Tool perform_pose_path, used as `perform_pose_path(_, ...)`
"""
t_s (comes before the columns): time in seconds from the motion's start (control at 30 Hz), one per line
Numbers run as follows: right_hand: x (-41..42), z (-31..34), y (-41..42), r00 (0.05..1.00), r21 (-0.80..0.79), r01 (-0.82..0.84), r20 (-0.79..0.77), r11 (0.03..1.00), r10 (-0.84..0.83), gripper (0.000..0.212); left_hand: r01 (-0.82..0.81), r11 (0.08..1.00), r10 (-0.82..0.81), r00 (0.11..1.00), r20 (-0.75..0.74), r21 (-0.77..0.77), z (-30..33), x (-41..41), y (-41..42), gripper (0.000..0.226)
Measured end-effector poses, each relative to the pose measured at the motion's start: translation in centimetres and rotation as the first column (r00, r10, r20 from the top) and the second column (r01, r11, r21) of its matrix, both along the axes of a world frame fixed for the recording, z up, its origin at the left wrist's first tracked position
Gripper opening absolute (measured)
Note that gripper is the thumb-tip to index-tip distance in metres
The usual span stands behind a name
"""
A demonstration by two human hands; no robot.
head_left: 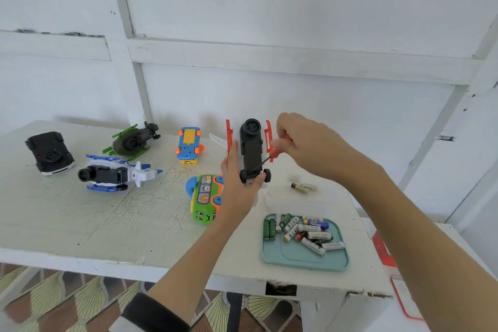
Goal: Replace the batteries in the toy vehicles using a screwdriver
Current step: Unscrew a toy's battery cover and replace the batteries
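Toy heli (252, 147): black belly, red skids

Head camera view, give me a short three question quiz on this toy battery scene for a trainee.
1. True or false: the right hand holds the red-handled screwdriver against the underside of the red and white toy.
2. Where do most of the loose batteries lie? A) teal tray B) bare table C) inside the green bus
3. Which hand steadies the toy being worked on?

Key: 1 true. 2 A. 3 the left hand.
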State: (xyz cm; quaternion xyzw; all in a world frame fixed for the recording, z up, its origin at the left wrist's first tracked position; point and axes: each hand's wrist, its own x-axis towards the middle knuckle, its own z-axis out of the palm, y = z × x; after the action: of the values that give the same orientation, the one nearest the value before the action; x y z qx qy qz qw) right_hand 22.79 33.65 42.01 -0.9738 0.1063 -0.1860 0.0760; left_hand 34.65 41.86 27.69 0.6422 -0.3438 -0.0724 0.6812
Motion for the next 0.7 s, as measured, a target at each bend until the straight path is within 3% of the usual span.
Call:
perform_pose_path(0.1, -0.3, -0.1, 0.1, 0.981, -0.105, 0.121, -0.136, 0.987, -0.135, 0.039, -0.006, 1.000, 0.006, 1.000, -0.001, 0.005, -0.3, 0.2, 0.0, 0.086)
perform_pose_path(0.3, -1.3, -0.7, 0.1, 0.952, -0.180, 0.138, -0.247, 0.974, -0.181, 0.040, 0.017, 0.999, -0.017, 1.000, 0.004, -0.036, 0.3, 0.4, 0.2, 0.085)
perform_pose_path(0.47, -2.1, -0.7, -0.4, 0.951, -0.191, 0.151, -0.238, 0.970, -0.195, 0.036, 0.008, 0.998, -0.006, 1.000, 0.030, -0.061, 1.0, 1.3, -0.1, 0.087)
perform_pose_path(0.53, -2.5, -0.8, -0.2, 0.976, -0.104, 0.169, -0.118, 0.980, -0.181, 0.034, 0.005, 0.996, -0.001, 0.999, 0.053, -0.085, 1.9, 1.5, -0.1, 0.086)
perform_pose_path(0.63, -2.6, -1.6, -0.1, 0.982, 0.194, 0.137, 0.105, 0.971, -0.160, 0.025, -0.014, 0.992, 0.025, 0.996, 0.085, -0.126, 3.0, 2.1, -0.1, 0.086)
perform_pose_path(0.7, -2.3, -2.6, -0.3, 0.971, 0.313, 0.110, 0.168, 0.944, -0.169, 0.019, -0.043, 0.990, 0.056, 0.994, 0.099, -0.135, 3.2, 2.7, 0.0, 0.086)
